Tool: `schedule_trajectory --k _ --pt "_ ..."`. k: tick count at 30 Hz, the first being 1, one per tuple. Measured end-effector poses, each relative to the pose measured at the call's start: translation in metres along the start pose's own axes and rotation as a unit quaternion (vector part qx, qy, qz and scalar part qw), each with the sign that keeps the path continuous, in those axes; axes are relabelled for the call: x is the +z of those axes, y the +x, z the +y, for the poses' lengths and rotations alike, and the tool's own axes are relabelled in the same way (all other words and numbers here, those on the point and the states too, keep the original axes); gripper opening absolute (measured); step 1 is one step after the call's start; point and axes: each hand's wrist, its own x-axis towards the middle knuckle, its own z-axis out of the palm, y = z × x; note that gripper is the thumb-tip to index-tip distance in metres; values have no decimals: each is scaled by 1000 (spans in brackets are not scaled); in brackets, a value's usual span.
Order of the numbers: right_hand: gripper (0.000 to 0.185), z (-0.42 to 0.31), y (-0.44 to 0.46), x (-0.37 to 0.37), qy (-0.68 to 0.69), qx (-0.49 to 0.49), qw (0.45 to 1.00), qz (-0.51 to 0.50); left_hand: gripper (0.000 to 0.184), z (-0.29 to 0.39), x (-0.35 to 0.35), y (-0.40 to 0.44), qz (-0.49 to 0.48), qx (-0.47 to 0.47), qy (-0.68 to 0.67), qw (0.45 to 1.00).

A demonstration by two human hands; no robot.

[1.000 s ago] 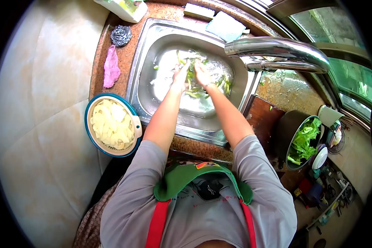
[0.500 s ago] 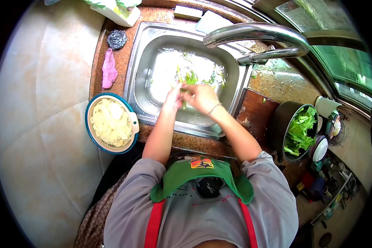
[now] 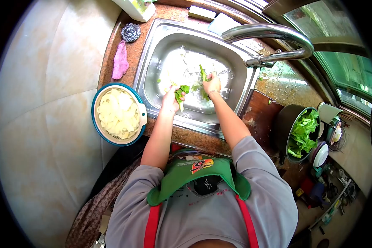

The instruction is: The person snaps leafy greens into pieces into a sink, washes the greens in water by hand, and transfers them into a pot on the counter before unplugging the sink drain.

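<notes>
Over the metal sink point(image 3: 152, 84), my left hand point(image 3: 170, 100) is closed around some leafy greens point(image 3: 182, 91), whose leaves stick out to the right of the fingers. To its right, my right hand point(image 3: 212, 84) grips a green stalk point(image 3: 203, 73) that points up toward the back of the sink. Bright glare on the wet sink bottom hides some detail, though a few small green bits show there. A chrome faucet point(image 3: 273, 31) arches over the sink's back right corner.
A teal-rimmed basin point(image 3: 96, 124) with pale sliced pieces point(image 3: 118, 113) stands left of the sink. At right, a dark pot point(image 3: 282, 128) holds leafy greens point(image 3: 304, 134) beside a brown board point(image 3: 258, 109). A pink cloth point(image 3: 120, 62) and steel scourer point(image 3: 130, 32) lie at the left edge.
My hands, close together before, are now apart, with greens in each. The right one has moved rightward. The whole view has shifted slightly.
</notes>
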Motion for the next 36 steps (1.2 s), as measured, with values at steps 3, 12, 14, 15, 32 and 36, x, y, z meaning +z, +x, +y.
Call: schedule_trajectory --k 3,12,14,15,32,36 --pt "26 7 -11 -18 2 -125 987 101 16 -4 -5 1 57 11 40 997" --pt "22 -38 -49 -72 52 -189 977 80 19 -21 56 -23 -6 91 138 986" --pt "25 -18 -48 -55 5 -217 976 28 17 -29 57 -19 2 113 175 978" --pt "24 -10 -57 -53 -8 -180 983 -16 15 -34 47 -8 9 87 153 984" --pt "42 26 -230 -401 419 -168 858 244 40 -205 319 -231 -331 31 303 893" --pt "53 96 -228 -440 116 -183 918 332 85 -268 346 -219 -319 1 428 846"
